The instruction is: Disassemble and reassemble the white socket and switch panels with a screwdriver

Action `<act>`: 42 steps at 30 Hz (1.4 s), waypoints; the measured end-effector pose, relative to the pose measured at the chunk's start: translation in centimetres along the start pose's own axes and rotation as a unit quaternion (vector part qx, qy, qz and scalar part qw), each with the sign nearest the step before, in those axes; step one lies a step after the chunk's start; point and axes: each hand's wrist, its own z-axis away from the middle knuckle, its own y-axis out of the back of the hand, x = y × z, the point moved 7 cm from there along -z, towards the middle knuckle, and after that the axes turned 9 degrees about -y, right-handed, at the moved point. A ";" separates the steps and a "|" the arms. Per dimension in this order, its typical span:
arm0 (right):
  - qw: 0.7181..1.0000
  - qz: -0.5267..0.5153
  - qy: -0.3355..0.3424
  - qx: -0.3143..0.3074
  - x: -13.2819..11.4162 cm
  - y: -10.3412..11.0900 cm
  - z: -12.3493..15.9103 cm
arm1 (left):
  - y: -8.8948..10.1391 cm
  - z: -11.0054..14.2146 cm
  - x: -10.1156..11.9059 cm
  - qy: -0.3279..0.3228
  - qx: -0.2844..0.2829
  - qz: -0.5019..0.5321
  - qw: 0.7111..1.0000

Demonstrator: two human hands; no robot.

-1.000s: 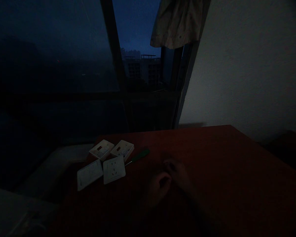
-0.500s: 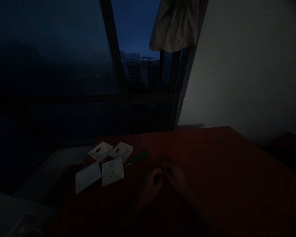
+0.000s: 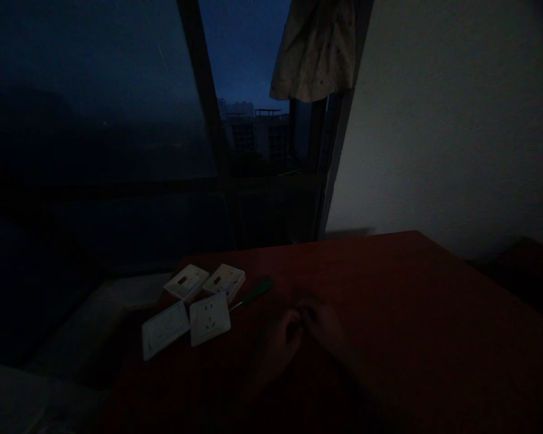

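Observation:
Over the dark red table (image 3: 371, 271) my left hand (image 3: 283, 340) and my right hand (image 3: 323, 325) meet at the fingertips. Both are closed, fingers curled in a pinch; whatever they may hold is too dark and small to make out. Left of them lies a screwdriver (image 3: 259, 290) with a green handle, its metal shaft reaching towards a white socket faceplate (image 3: 210, 319). A second white plate (image 3: 165, 330), plain-faced, rests left of that one. Behind these sit two white mounting boxes, one on the left (image 3: 187, 282) and one on the right (image 3: 225, 281).
The room is very dim. Beyond the table stands a window with a dark frame (image 3: 203, 90), and a cloth (image 3: 317, 54) hangs at its upper right. A pale wall (image 3: 443, 132) rises on the right. At the lower left is a pale surface (image 3: 22, 392).
The view has shifted slightly, so the plates, boxes and screwdriver appear a little lower and further right. My hands stay together in nearly the same pose.

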 end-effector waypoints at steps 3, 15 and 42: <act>1.000 0.008 0.004 0.007 -0.1 0.1 0.0 | 0.0 -0.2 0.3 -0.002 -0.008 -0.016 1.000; 0.993 0.094 0.041 0.061 -0.1 -0.2 0.4 | 0.2 0.4 2.3 -0.045 -0.003 -0.328 0.944; 0.993 0.100 0.053 0.031 -0.4 -0.3 0.4 | 0.1 0.5 2.2 -0.028 -0.038 -0.373 0.927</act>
